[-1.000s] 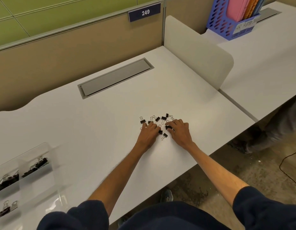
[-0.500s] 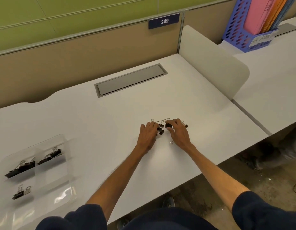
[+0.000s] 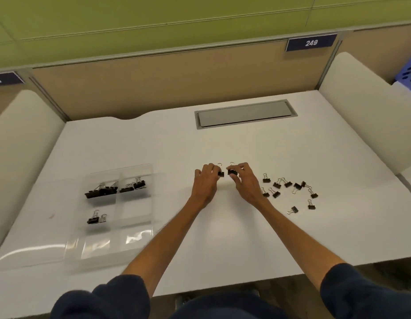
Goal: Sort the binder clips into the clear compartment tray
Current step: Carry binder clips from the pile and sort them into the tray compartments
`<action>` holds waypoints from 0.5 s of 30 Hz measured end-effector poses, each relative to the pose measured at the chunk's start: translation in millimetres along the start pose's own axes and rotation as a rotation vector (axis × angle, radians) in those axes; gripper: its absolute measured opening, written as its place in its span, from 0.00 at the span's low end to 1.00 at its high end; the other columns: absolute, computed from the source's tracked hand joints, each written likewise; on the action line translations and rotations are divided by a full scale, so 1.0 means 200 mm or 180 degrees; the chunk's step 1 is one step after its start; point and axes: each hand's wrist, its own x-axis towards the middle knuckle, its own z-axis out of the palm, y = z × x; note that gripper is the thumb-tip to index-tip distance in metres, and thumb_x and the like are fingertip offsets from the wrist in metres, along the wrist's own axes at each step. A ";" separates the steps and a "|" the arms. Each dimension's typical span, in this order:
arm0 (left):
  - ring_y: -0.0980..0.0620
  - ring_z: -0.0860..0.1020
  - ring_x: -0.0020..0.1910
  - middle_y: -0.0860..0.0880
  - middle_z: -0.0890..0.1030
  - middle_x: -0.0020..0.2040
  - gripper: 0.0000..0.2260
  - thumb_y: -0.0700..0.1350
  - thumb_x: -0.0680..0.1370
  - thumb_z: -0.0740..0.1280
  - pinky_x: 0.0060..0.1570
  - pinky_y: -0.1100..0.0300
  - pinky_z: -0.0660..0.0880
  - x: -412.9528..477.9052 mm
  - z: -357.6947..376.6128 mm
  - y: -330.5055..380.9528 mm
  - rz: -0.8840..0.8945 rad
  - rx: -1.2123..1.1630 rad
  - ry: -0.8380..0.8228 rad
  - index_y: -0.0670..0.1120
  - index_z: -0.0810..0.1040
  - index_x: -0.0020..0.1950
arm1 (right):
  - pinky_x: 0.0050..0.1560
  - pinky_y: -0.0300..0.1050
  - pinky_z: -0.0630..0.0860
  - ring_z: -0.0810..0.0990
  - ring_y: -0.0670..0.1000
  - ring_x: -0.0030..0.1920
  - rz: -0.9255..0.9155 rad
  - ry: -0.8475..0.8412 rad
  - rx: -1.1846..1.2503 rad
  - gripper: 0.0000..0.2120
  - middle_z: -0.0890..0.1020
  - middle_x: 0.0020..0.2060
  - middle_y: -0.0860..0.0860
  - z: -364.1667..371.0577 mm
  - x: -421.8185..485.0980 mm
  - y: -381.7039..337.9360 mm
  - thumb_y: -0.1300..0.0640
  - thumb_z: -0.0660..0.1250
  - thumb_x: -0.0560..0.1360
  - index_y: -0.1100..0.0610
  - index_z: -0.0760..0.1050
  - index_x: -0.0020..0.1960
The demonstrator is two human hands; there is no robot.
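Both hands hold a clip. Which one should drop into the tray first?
Left. The left hand, pinching a clip, is on the side of the clear tray. The right hand would likely have to cross it and sits nearer the loose clips.

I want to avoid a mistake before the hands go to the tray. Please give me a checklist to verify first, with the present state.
1. Left hand grips a binder clip: ok.
2. Right hand pinches a second binder clip: ok.
3. Clear tray in view, left of both hands: ok.
4. Desk between hands and tray free of obstacles: ok.
5. Compartment matching the held clips' size: cannot tell.
6. All loose clips sorted: not ok, several lie right of the right hand.
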 end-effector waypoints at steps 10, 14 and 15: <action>0.47 0.72 0.57 0.48 0.75 0.58 0.09 0.40 0.81 0.60 0.48 0.54 0.65 -0.24 -0.27 -0.51 -0.0719 -0.0001 0.0133 0.44 0.73 0.60 | 0.44 0.42 0.73 0.75 0.45 0.47 -0.0527 -0.0497 0.0226 0.11 0.73 0.54 0.48 0.47 0.15 -0.49 0.54 0.61 0.80 0.46 0.75 0.60; 0.46 0.72 0.59 0.47 0.75 0.59 0.10 0.42 0.81 0.59 0.52 0.52 0.68 -0.36 -0.38 -0.70 -0.1051 0.0069 0.0106 0.44 0.73 0.62 | 0.44 0.41 0.73 0.76 0.47 0.50 -0.0737 -0.0676 0.0294 0.12 0.73 0.55 0.49 0.66 0.15 -0.67 0.53 0.61 0.80 0.47 0.75 0.62; 0.46 0.72 0.59 0.46 0.75 0.59 0.10 0.42 0.81 0.60 0.52 0.51 0.68 -0.39 -0.40 -0.75 -0.1107 0.0082 0.0101 0.43 0.73 0.62 | 0.45 0.41 0.73 0.77 0.47 0.50 -0.0788 -0.0720 0.0315 0.12 0.74 0.55 0.49 0.70 0.15 -0.71 0.53 0.61 0.80 0.47 0.75 0.62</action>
